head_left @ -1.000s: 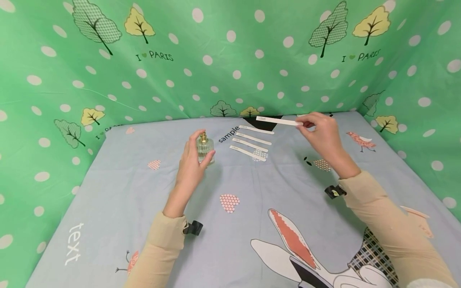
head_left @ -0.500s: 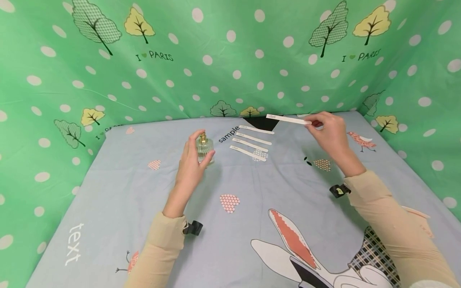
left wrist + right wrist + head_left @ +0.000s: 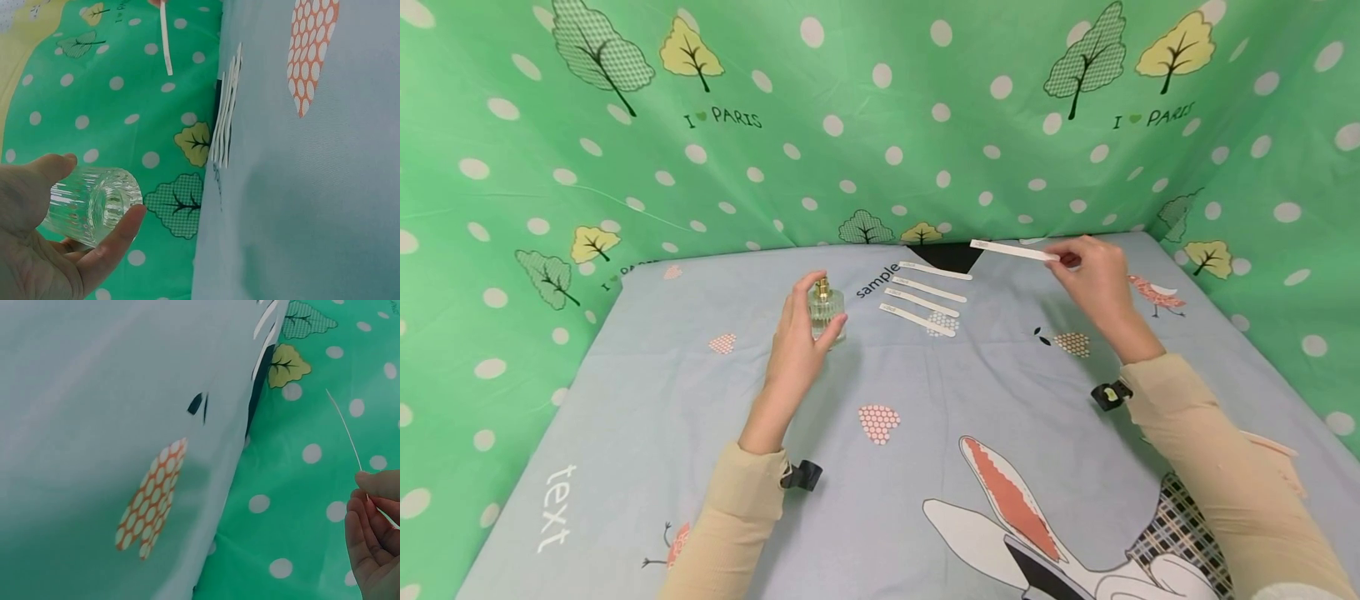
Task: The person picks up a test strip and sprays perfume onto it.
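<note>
A clear ribbed glass perfume bottle (image 3: 827, 310) with a gold spray neck is gripped by my left hand (image 3: 796, 337), forefinger at the top of the sprayer. In the left wrist view the glass base of the bottle (image 3: 103, 203) faces the camera, held clear of the cloth. My right hand (image 3: 1093, 279) pinches one end of a white paper test strip (image 3: 1011, 249), which points left over the far edge of the table. Seen edge-on in the right wrist view, the strip (image 3: 345, 429) looks thin and slightly bent. Several similar strips (image 3: 921, 319) lie in a row between the hands.
A pale blue printed cloth (image 3: 700, 417) covers the table. Behind it and at both sides hangs a green dotted curtain (image 3: 887, 125). A black camera mount sits on the left wrist (image 3: 802, 475) and another on the right wrist (image 3: 1108, 395).
My right hand has moved to the right, carrying the pinched test strip away from the perfume bottle. My left hand and the bottle have stayed in place, as have the strips on the cloth.
</note>
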{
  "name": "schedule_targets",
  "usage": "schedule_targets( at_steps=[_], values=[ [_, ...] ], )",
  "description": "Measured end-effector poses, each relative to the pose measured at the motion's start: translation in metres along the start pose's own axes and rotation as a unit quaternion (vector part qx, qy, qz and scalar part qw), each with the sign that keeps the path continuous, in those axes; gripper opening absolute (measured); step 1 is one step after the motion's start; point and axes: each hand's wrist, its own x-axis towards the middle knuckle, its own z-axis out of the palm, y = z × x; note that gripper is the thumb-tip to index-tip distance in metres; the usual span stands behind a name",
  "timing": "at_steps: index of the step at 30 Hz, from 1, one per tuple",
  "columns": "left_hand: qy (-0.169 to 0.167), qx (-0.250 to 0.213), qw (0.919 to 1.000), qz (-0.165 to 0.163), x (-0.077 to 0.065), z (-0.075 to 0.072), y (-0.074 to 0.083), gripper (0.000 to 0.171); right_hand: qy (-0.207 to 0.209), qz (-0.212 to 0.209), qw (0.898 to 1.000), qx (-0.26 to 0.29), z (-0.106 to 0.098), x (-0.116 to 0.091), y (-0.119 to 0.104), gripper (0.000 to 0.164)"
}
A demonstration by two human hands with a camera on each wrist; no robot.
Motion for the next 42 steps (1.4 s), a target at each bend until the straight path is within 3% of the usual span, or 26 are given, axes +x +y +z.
schedule_targets(
  at_steps=[14, 30, 42],
  values=[
    [-0.001, 0.003, 1.0, -0.001, 0.0, 0.001, -0.003, 0.062, -0.009, 0.005, 1.0, -0.01, 0.004, -0.005, 0.014, 0.013],
    [-0.005, 0.004, 1.0, -0.003, -0.001, 0.0, -0.003, 0.063, -0.061, 0.067, 0.995, -0.03, 0.006, -0.01, 0.026, 0.014],
    [-0.007, 0.004, 1.0, -0.006, -0.001, -0.001, -0.003, 0.063, -0.093, 0.088, 0.991, -0.031, 0.005, -0.014, 0.031, 0.015]
  ],
)
